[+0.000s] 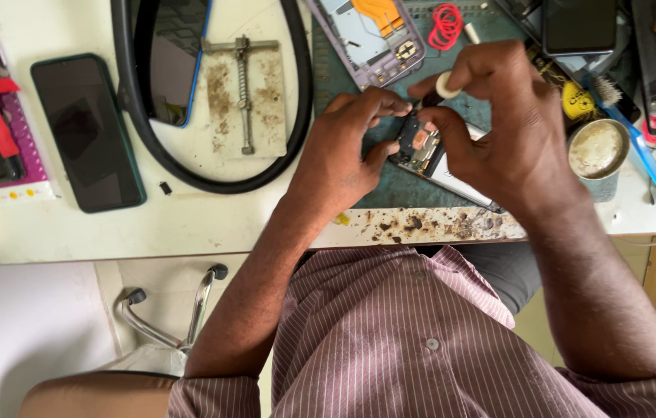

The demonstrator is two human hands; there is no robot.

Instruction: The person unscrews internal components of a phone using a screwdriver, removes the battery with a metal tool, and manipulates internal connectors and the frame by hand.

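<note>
Bare hands meet over an opened phone (427, 155) on a green mat (390, 186); left hand (347, 151) steadies its edge; right hand (498, 124) pinches a small white ring (446, 85); dark phone (86, 131) lies well apart, left.

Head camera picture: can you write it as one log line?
left hand: steadies opened phone | right hand: on phone, pinching small white ring | surface: green mat | nearby: dark phone

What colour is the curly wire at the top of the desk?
Red. The curly wire lies on the green mat, clearest in the head view.
</note>
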